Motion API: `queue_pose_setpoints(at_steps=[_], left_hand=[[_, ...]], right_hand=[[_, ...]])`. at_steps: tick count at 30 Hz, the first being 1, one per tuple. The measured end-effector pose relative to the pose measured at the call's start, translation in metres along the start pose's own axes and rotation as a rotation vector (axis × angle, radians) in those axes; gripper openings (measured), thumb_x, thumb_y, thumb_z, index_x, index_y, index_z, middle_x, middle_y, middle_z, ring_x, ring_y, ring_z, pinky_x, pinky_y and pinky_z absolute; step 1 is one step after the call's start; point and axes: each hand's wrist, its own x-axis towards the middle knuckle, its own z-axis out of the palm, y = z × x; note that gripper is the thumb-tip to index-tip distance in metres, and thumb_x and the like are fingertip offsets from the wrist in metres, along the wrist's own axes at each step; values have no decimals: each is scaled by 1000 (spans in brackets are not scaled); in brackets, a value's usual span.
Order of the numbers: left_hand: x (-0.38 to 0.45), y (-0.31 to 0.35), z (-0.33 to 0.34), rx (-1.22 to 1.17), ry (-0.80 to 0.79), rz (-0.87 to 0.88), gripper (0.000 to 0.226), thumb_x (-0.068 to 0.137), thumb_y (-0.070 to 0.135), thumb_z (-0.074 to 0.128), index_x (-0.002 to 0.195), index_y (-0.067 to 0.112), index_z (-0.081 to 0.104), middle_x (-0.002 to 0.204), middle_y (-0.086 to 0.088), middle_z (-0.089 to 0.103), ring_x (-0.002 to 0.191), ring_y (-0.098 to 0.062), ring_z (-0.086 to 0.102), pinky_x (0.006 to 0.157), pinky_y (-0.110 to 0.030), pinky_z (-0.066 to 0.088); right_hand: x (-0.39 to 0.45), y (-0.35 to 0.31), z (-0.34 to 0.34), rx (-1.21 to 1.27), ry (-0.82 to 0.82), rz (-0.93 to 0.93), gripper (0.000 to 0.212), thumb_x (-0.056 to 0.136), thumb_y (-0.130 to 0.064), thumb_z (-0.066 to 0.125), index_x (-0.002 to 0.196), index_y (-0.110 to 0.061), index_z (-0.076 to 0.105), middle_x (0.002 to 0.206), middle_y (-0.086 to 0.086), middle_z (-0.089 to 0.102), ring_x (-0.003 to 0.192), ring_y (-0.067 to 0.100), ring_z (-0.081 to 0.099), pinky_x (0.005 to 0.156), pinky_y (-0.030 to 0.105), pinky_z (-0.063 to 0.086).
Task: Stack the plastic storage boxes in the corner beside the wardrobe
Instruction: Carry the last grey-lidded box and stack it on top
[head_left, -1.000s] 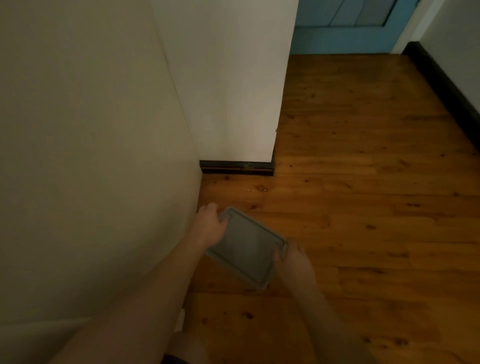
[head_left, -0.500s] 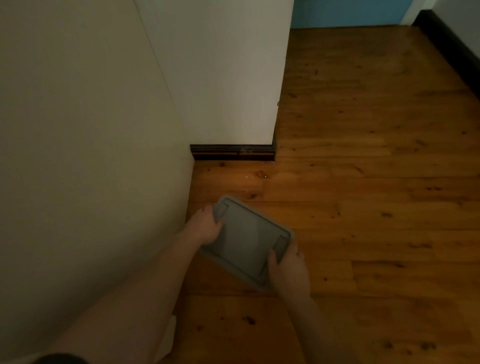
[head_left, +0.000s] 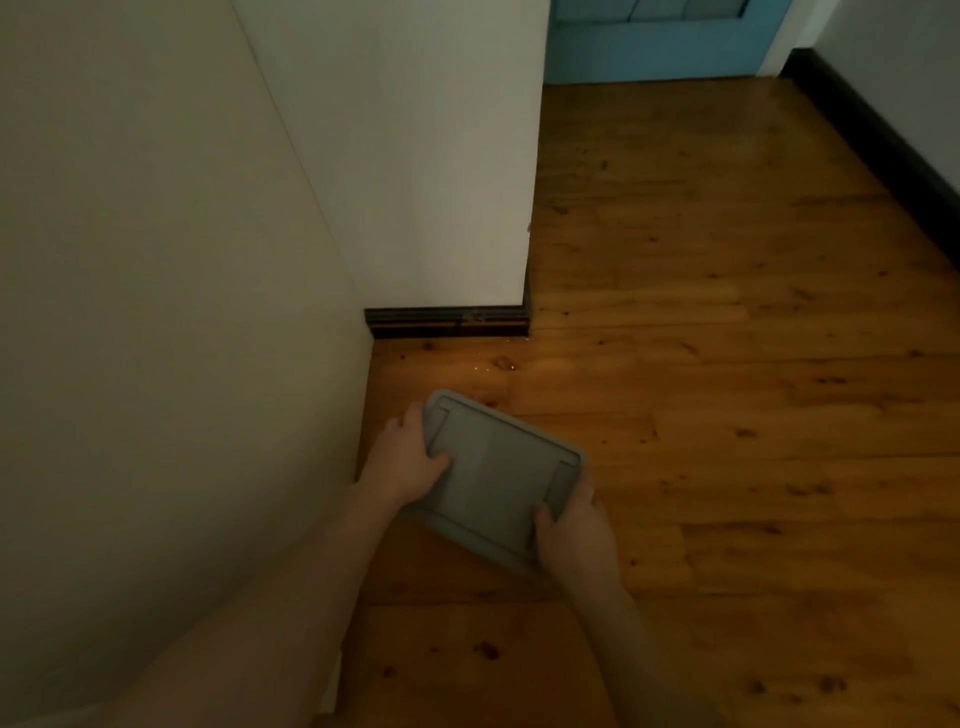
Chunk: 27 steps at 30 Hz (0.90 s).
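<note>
Both hands — left hand (head_left: 410, 457), right hand (head_left: 574, 530) — gripped the lidded grey plastic storage box (head_left: 501, 478) by its ends above the wooden floor (head_left: 727, 415), near the corner — next, probably lowering it there.

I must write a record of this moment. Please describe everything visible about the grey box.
The grey box looks like matte plastic: a rectangular lidded top with rounded corners and a raised rim. It sits skewed to the walls, above the wooden floor near the corner. The left hand grips one short end, the right hand the other.
</note>
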Motion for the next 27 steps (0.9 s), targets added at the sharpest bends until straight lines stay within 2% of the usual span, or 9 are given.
queue_pose_setpoints(at_steps=[6, 9, 13, 16, 18, 20, 23, 27], left_hand=[[-24, 44, -42, -63, 103, 79, 87, 77, 58, 63, 148, 24, 27, 134, -10, 48, 120, -31, 49, 97, -44, 47], [-40, 70, -70, -81, 152, 116, 85, 70, 68, 56, 139, 23, 37, 127, -6, 54, 116, -28, 52, 93, -43, 49], [-80, 115, -121, -120, 180, 122, 79, 73, 65, 60, 134, 19, 41, 124, -8, 55, 111, -29, 56, 90, -43, 50], [-114, 147, -165, -160, 206, 109, 83, 69, 72, 55, 132, 20, 44, 124, -5, 57, 109, -26, 57, 90, -44, 51], [-138, 174, -202, -152, 233, 115, 74, 71, 69, 58, 125, 19, 48, 117, -6, 59, 104, -26, 59, 88, -43, 51], [-165, 202, -240, -136, 253, 129, 62, 78, 62, 62, 121, 19, 50, 112, -6, 60, 99, -26, 58, 85, -42, 51], [-203, 236, -289, -140, 280, 133, 57, 80, 62, 61, 117, 20, 51, 107, -5, 60, 95, -25, 59, 82, -41, 52], [-263, 288, -372, -180, 318, 168, 56, 81, 62, 60, 117, 20, 52, 105, -2, 62, 94, -22, 59, 82, -40, 53]], right_hand=[[-9, -23, -62, -79, 79, -81, 77, 98, -40, 49, 156, -13, 5, 140, 14, 44, 109, 29, 59, 75, 33, 49], [-21, -43, -101, -97, 126, -129, 76, 99, -42, 47, 156, -12, 7, 139, 15, 44, 109, 30, 58, 75, 33, 47], [-51, -80, -164, -111, 198, -134, 74, 98, -46, 45, 155, -13, 11, 133, 15, 48, 109, 31, 57, 82, 38, 50], [-81, -111, -213, -117, 211, -171, 72, 98, -44, 45, 154, -12, 15, 129, 14, 49, 106, 29, 57, 76, 33, 48], [-103, -137, -253, -124, 212, -164, 70, 99, -45, 45, 153, -12, 16, 130, 13, 49, 108, 28, 56, 73, 30, 42], [-127, -163, -293, -142, 241, -162, 69, 98, -48, 44, 152, -12, 19, 131, 12, 50, 109, 28, 56, 75, 30, 44], [-163, -199, -344, -160, 294, -179, 69, 97, -50, 43, 150, -12, 23, 128, 11, 53, 109, 27, 57, 81, 35, 52], [-220, -254, -426, -137, 363, -218, 67, 97, -48, 45, 150, -11, 26, 133, 11, 51, 116, 27, 55, 87, 36, 49]])
